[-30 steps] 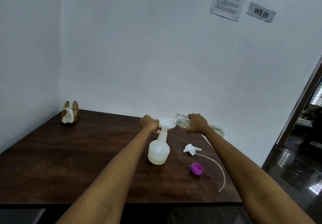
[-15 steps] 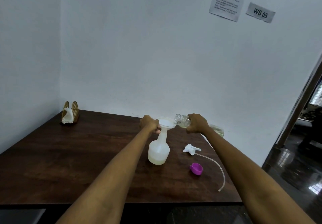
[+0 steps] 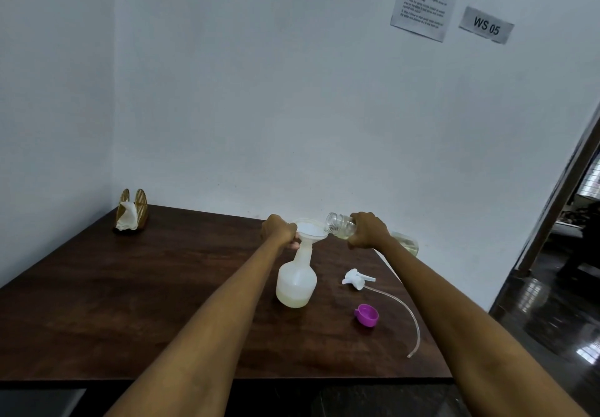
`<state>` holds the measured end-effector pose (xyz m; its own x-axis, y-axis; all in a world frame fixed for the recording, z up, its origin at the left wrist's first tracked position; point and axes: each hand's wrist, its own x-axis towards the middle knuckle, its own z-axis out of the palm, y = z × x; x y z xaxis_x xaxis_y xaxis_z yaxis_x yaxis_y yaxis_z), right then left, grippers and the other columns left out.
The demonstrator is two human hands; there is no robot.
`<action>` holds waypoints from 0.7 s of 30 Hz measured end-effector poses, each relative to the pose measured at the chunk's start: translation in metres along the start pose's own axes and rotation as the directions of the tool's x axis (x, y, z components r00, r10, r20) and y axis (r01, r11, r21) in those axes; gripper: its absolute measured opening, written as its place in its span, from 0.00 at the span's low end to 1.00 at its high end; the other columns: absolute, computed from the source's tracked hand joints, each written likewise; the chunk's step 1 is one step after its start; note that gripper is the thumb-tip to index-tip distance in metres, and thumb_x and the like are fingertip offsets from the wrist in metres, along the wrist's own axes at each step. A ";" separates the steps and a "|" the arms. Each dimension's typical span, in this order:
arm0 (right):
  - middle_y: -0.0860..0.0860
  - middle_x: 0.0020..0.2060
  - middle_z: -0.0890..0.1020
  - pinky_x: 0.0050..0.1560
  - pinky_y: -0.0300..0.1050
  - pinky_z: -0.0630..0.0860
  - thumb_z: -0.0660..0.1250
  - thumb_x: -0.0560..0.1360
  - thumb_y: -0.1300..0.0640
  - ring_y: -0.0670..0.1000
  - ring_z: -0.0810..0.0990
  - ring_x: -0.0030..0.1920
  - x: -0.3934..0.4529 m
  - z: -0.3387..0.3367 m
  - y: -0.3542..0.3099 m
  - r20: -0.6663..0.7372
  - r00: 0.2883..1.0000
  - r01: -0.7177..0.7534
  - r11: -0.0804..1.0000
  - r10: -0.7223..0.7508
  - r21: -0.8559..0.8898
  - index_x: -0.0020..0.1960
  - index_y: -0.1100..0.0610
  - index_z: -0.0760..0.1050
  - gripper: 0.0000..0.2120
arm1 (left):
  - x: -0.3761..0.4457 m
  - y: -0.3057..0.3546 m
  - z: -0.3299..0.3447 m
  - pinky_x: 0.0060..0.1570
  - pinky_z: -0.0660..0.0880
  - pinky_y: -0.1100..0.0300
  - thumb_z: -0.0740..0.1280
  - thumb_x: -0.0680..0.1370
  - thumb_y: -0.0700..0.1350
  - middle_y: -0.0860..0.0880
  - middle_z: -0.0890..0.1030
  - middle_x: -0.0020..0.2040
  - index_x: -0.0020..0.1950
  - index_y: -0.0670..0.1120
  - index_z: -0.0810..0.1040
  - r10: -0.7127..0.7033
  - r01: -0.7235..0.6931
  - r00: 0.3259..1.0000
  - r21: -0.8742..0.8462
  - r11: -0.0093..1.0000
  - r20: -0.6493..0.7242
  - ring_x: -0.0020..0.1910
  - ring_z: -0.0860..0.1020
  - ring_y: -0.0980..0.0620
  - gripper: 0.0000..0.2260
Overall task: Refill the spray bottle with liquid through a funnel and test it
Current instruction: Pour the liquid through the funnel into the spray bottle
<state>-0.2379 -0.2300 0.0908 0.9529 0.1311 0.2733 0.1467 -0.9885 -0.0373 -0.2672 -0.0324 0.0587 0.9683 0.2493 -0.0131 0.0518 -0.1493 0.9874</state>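
Left hand (image 3: pixel 280 230) grips funnel (image 3: pixel 311 230) at light, tippy spray bottle (image 3: pixel 296 282) neck; right hand (image 3: pixel 368 230) clasps slippery clear refill bottle (image 3: pixel 341 225), tilted.

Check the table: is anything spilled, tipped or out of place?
Nothing stands out. The spray bottle stands upright with the funnel seated; no spill shows on the table. The spray head and purple cap lie aside.

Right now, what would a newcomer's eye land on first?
Mid-table, both hands meet over the white spray bottle: the left hand grips the funnel in its neck, the right hand tips a clear bottle at the funnel's rim. To the right lie the spray head with its tube and a purple cap.
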 end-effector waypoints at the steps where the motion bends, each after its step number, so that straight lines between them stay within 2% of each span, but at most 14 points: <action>1: 0.50 0.41 0.73 0.41 0.41 0.65 0.71 0.63 0.60 0.53 0.70 0.42 0.000 0.000 0.000 0.000 1.000 0.001 1.000 -0.001 -0.001 0.43 0.55 0.66 0.15 | 0.000 0.000 0.000 0.15 0.70 0.69 0.62 0.76 0.35 0.45 0.77 0.28 0.50 0.32 0.78 0.001 -0.001 1.000 0.001 1.000 0.000 0.12 0.72 0.56 0.08; 6: 0.51 0.40 0.73 0.40 0.41 0.65 0.71 0.63 0.60 0.53 0.71 0.41 -0.001 0.000 0.000 -0.002 1.000 -0.005 1.000 0.005 0.008 0.42 0.56 0.67 0.14 | -0.001 0.001 0.000 0.16 0.71 0.68 0.62 0.76 0.34 0.45 0.77 0.28 0.46 0.33 0.78 0.000 0.000 1.000 -0.002 1.000 -0.003 0.12 0.72 0.56 0.06; 11: 0.52 0.38 0.74 0.30 0.38 0.61 0.72 0.62 0.61 0.54 0.72 0.40 -0.002 0.001 -0.002 -0.011 0.999 -0.029 0.995 0.030 0.098 0.39 0.58 0.67 0.14 | 0.001 0.000 0.000 0.20 0.74 0.66 0.62 0.76 0.34 0.46 0.77 0.28 0.44 0.34 0.78 -0.002 0.002 1.000 -0.008 1.000 0.003 0.13 0.72 0.56 0.07; 14: 0.53 0.38 0.75 0.37 0.41 0.66 0.74 0.61 0.60 0.54 0.72 0.41 -0.001 0.001 -0.005 0.016 0.998 -0.062 0.980 0.060 0.187 0.34 0.56 0.65 0.16 | 0.000 0.000 0.001 0.22 0.75 0.66 0.62 0.76 0.34 0.47 0.77 0.28 0.44 0.34 0.79 0.002 -0.002 1.000 -0.008 1.000 0.003 0.13 0.73 0.56 0.07; 16: 0.56 0.39 0.78 0.39 0.41 0.67 0.74 0.57 0.56 0.55 0.74 0.41 -0.002 0.001 -0.008 0.002 0.996 -0.084 0.958 0.087 0.273 0.38 0.60 0.72 0.15 | 0.000 0.000 0.002 0.22 0.75 0.66 0.61 0.76 0.34 0.46 0.78 0.28 0.46 0.33 0.79 0.003 -0.003 1.000 -0.014 1.000 0.003 0.13 0.73 0.56 0.08; 18: 0.59 0.40 0.81 0.39 0.41 0.67 0.70 0.54 0.52 0.54 0.75 0.40 -0.003 0.000 -0.011 -0.017 0.996 -0.078 0.933 0.090 0.350 0.44 0.66 0.76 0.23 | 0.000 0.000 0.002 0.20 0.74 0.67 0.61 0.76 0.34 0.46 0.78 0.29 0.48 0.32 0.79 0.003 -0.003 1.000 -0.015 1.000 0.001 0.13 0.73 0.56 0.08; 21: 0.56 0.37 0.80 0.33 0.40 0.68 0.73 0.55 0.56 0.53 0.76 0.39 -0.006 0.000 -0.014 -0.018 0.996 -0.075 0.917 0.089 0.391 0.38 0.60 0.76 0.15 | 0.001 0.002 0.002 0.22 0.75 0.66 0.61 0.76 0.34 0.46 0.78 0.29 0.46 0.34 0.78 0.001 -0.001 1.000 -0.027 1.000 -0.003 0.13 0.73 0.56 0.07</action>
<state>-0.2454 -0.2172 0.0901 0.9573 0.0411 0.2863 0.1670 -0.8868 -0.4309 -0.2658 -0.0348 0.0599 0.9676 0.2522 -0.0114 0.0440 -0.1242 0.9913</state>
